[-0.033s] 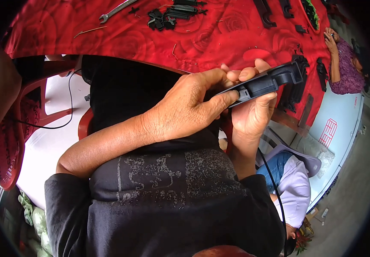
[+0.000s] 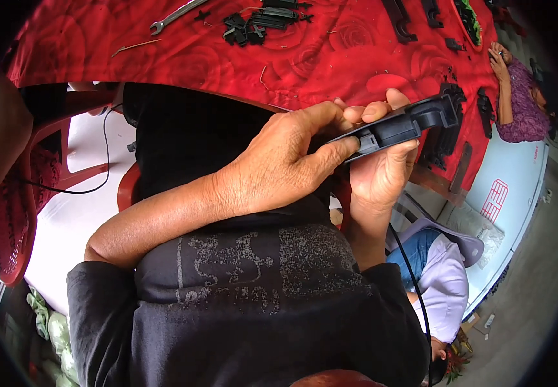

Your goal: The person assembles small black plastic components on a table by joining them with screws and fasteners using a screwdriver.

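Observation:
A long black plastic part (image 2: 398, 129), with a hollow channel and a curved notch at its far right end, is held tilted above my lap, near the table's edge. My left hand (image 2: 285, 158) grips its near end, the thumb pressing by a small dark clip-like piece (image 2: 368, 141) set in the channel. From beneath and behind, my right hand (image 2: 382, 171) wraps the part, its thumb along the lower edge and its fingertips showing over the upper one. The underside of the part and some of my fingers are hidden.
A red rose-patterned cloth (image 2: 182, 58) covers the table. On it lie a wrench (image 2: 174, 16), a pile of small black pieces (image 2: 243, 29) and more notched black parts (image 2: 400, 22). Two people, in purple (image 2: 525, 103) and pale lilac (image 2: 443, 284), sit at the right. A black cable (image 2: 414, 277) hangs beside my right arm.

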Available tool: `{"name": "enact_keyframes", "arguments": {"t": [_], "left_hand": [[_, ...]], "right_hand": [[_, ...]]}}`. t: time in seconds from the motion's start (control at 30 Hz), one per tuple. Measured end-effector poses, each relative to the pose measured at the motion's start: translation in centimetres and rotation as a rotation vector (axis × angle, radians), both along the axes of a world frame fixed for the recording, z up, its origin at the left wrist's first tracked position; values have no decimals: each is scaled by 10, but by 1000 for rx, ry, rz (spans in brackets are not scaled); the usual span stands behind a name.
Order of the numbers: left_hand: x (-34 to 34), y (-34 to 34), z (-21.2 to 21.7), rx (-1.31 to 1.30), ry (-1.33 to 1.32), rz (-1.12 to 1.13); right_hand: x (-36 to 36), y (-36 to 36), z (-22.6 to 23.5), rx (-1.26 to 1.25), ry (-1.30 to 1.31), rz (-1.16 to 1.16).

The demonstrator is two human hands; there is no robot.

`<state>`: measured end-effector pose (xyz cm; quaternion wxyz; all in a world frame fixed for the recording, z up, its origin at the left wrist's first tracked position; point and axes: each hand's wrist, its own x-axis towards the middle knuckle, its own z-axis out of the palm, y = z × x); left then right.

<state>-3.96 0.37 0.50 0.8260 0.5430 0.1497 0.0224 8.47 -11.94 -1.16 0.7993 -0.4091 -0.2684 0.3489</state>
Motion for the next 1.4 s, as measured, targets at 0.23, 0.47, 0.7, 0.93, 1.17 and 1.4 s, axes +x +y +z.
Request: {"name": "enact_keyframes", "arguments": {"t": [0.23,0.47,0.7,0.93,1.17,1.4], "left_hand": [[-9,7,1,307,-66,40],[-9,3,-10,185,-54,33],[-7,1,-3,172,12,27],[-9,0,-5,133,3,37],[-12,2,-2,113,15,28],[-14,-1,-4,249,-60,61]], "right_hand": [[2,-8,2,-76,16,-81],[10,-14,-3,-16,136,-71],[9,-11,-4,38,174,-26],[8,-8,-6,112,205,24],[7,-8,-8,154,244,30],[7,-9,-6,195,204,70]]}}
